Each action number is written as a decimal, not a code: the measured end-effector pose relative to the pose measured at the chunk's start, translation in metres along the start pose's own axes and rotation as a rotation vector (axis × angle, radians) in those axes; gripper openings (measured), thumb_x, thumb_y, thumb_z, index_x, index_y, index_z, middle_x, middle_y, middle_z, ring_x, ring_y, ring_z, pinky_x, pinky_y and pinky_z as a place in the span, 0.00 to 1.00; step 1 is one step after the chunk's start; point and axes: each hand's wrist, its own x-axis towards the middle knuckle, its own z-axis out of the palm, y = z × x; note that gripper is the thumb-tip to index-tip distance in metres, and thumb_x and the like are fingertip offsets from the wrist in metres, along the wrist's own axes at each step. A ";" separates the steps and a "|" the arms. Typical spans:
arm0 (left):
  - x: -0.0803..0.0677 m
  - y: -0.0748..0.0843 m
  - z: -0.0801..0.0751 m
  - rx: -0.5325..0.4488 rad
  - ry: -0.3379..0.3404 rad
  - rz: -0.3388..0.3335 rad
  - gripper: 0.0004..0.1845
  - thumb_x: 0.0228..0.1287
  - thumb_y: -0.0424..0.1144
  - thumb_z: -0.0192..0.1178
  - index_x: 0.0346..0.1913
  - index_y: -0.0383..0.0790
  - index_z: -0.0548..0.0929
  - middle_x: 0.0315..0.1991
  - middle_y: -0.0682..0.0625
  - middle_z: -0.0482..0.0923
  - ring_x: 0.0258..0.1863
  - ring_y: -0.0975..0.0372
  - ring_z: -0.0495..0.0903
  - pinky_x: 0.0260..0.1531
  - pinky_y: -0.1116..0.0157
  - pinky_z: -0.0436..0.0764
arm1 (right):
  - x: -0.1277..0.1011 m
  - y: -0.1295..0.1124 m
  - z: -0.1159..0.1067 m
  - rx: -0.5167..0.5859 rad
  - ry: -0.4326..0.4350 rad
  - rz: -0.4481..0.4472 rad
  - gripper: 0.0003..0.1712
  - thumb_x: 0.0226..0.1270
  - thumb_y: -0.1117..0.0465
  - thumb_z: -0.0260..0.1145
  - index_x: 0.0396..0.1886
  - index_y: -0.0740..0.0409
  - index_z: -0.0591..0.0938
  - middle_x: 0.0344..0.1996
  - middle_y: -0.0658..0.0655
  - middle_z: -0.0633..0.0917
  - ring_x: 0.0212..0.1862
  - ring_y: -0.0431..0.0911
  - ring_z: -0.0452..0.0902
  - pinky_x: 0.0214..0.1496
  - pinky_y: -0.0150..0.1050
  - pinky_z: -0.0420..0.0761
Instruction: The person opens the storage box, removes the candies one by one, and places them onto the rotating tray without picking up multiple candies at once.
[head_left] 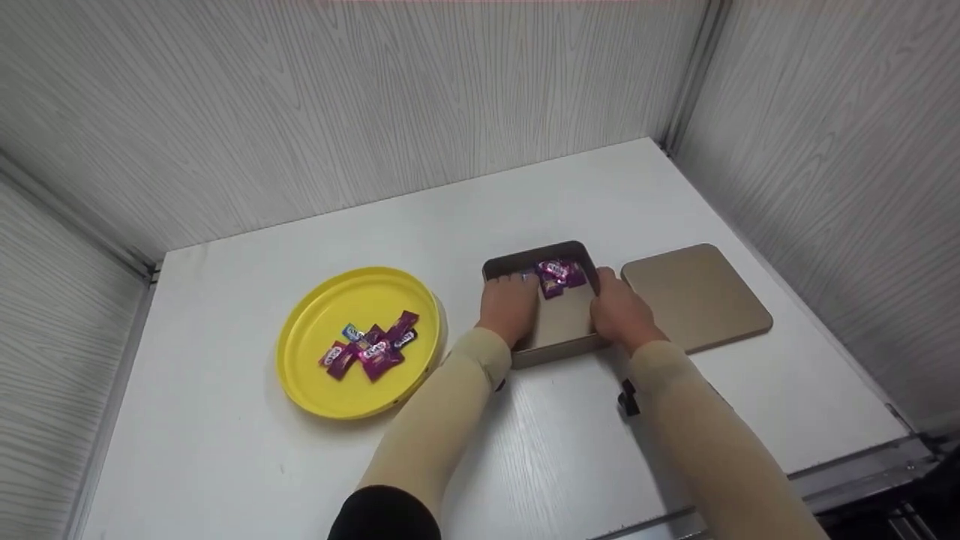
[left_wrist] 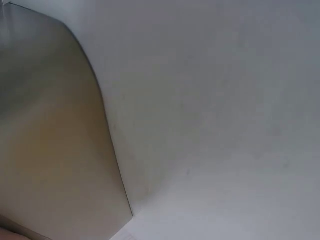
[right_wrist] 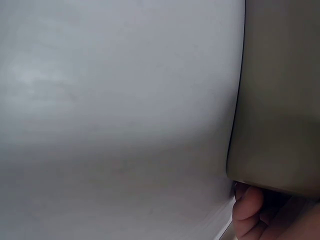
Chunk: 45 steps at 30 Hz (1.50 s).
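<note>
A rectangular bronze-coloured metal tin (head_left: 559, 351) stands uncovered on the table. Several purple wrapped candies (head_left: 559, 271) lie inside it, toward its far wall. The left hand (head_left: 510, 307) grips the tin's left wall, thumb on the inner side. On the opposite wall, the right hand (head_left: 621, 307) holds the tin by its rim. From the left wrist, the smooth tin wall (left_wrist: 55, 130) fills the left side, with only a sliver of the hand at the bottom corner. Curled fingers (right_wrist: 247, 206) show beside the tin's side (right_wrist: 280, 100) in the right wrist view.
A flat bronze-coloured lid (head_left: 697, 296) lies right of the tin, close to the right hand. On the left is a round yellow tray (head_left: 311, 322) bearing several wrapped candies (head_left: 375, 351). Pale wood-grain panels (head_left: 405, 97) enclose the white table (head_left: 217, 450) at the back and sides.
</note>
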 end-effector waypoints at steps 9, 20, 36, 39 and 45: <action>-0.006 -0.006 0.006 -0.196 0.046 0.045 0.10 0.78 0.37 0.49 0.48 0.43 0.80 0.38 0.48 0.86 0.36 0.55 0.85 0.39 0.56 0.83 | 0.001 0.000 0.007 0.003 -0.012 0.000 0.31 0.70 0.64 0.46 0.72 0.62 0.62 0.60 0.68 0.78 0.60 0.63 0.75 0.62 0.63 0.71; -0.023 -0.019 -0.015 -0.377 0.147 0.095 0.10 0.70 0.28 0.54 0.45 0.42 0.84 0.45 0.50 0.79 0.47 0.57 0.78 0.50 0.61 0.79 | 0.009 0.001 0.003 -0.003 -0.030 -0.009 0.30 0.73 0.64 0.44 0.73 0.63 0.60 0.62 0.69 0.76 0.62 0.65 0.73 0.63 0.64 0.70; -0.071 -0.086 -0.031 -0.453 0.097 -0.042 0.08 0.75 0.32 0.53 0.49 0.43 0.82 0.41 0.51 0.78 0.43 0.60 0.78 0.48 0.64 0.80 | 0.021 0.013 -0.002 -0.001 -0.031 -0.015 0.30 0.74 0.64 0.43 0.74 0.67 0.58 0.61 0.71 0.75 0.62 0.65 0.73 0.64 0.64 0.69; -0.078 -0.102 -0.026 -0.475 0.059 -0.098 0.08 0.75 0.32 0.54 0.49 0.44 0.82 0.42 0.52 0.77 0.44 0.60 0.77 0.50 0.63 0.79 | 0.022 0.015 -0.004 -0.005 -0.038 -0.010 0.31 0.74 0.64 0.43 0.74 0.68 0.57 0.62 0.72 0.74 0.63 0.66 0.72 0.65 0.65 0.68; -0.091 -0.125 -0.014 -0.509 -0.002 -0.170 0.11 0.75 0.30 0.51 0.49 0.41 0.84 0.42 0.51 0.76 0.44 0.59 0.77 0.51 0.61 0.78 | 0.024 0.017 -0.007 0.013 -0.047 0.009 0.31 0.73 0.64 0.44 0.74 0.67 0.57 0.61 0.72 0.75 0.61 0.65 0.73 0.65 0.65 0.68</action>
